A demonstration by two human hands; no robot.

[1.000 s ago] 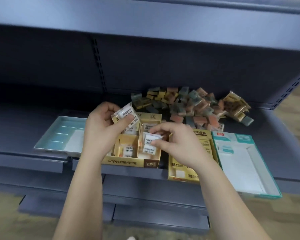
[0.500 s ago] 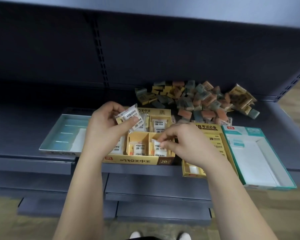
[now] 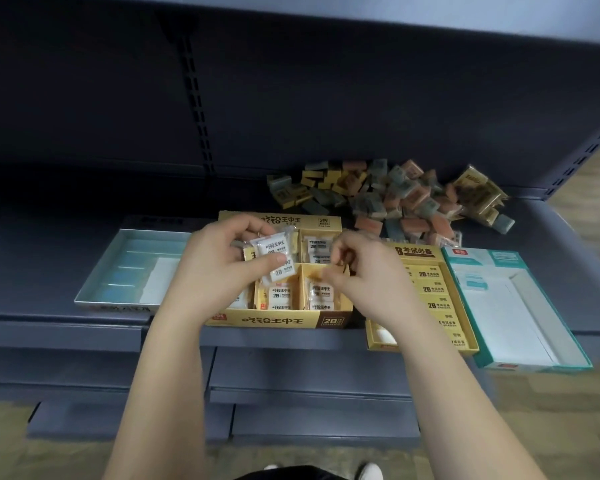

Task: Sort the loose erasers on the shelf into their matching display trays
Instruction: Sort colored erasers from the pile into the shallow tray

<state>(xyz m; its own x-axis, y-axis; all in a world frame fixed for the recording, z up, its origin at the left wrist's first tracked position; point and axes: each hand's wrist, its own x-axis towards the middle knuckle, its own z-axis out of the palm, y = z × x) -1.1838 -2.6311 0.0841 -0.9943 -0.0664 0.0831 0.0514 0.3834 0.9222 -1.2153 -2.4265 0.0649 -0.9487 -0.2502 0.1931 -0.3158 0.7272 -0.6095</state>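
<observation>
- Where were the white plastic-wrapped erasers [image 3: 274,251] held?
- A small tilted bundle was pinched by the left hand [image 3: 219,268] at frame centre, over the yellow cardboard divided tray [image 3: 274,320].
- And the right hand [image 3: 361,271]?
- It was curled just beside the bundle, above the tray's lower-right compartment. Whether anything was pinched could not be told.

Dark grey-blue metal shelving [image 3: 49,209] over pale wood floor [image 3: 7,455].

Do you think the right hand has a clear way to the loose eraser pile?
Probably yes: the right hand hovers over the yellow divided tray, with nothing standing between it and the pile.
</observation>
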